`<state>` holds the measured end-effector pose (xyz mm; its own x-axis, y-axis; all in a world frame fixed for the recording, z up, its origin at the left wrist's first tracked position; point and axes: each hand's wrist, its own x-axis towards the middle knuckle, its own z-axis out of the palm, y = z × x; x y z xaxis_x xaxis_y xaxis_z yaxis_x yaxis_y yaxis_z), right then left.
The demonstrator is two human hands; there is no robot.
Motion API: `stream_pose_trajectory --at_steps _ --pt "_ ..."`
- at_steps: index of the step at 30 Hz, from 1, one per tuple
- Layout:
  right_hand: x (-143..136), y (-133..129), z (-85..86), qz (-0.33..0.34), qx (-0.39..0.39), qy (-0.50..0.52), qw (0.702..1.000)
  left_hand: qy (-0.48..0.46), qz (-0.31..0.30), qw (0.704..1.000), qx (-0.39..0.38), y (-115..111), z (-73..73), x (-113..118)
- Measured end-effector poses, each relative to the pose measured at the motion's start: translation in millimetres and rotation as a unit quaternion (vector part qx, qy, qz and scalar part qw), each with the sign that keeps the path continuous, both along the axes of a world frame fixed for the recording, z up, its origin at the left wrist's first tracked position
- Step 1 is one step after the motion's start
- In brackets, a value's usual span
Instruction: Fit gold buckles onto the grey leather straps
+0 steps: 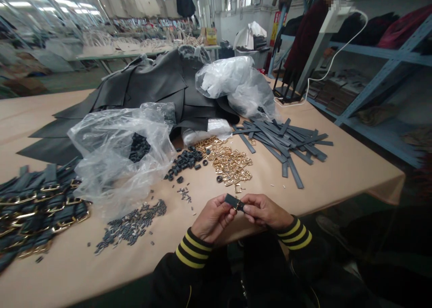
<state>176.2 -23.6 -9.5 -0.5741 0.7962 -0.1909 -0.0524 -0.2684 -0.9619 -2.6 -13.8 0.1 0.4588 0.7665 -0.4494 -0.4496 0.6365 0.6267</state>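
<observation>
Both of my hands meet at the table's front edge, around a short dark strap with a gold buckle on it. My left hand pinches the strap's left end between thumb and fingers. My right hand pinches the other end beside the buckle. Just beyond my hands lies a pile of gold buckles, with a heap of small dark loops to its left. Small dark and silvery pieces are scattered to the left of my left hand.
Dark strips are heaped at the right. Finished-looking buckled straps lie far left. Clear plastic bags and stacked dark sheets cover the table's back. A router and a person are beyond the right corner.
</observation>
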Motion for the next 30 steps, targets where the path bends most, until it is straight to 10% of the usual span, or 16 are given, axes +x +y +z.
stream_pose_trajectory --at_steps 7,15,30 --pt "-14.7 -3.2 11.1 -0.069 0.054 -0.025 0.996 0.070 0.009 0.992 0.108 -7.4 -7.3 16.0" --pt "-16.9 -2.4 2.2 -0.109 0.047 -0.037 0.992 0.262 0.030 0.918 0.296 -11.1 1.1 9.8" --pt "-25.3 -6.2 4.7 -0.099 0.068 -0.075 0.990 0.235 0.029 0.940 0.244 -9.2 -2.8 8.9"
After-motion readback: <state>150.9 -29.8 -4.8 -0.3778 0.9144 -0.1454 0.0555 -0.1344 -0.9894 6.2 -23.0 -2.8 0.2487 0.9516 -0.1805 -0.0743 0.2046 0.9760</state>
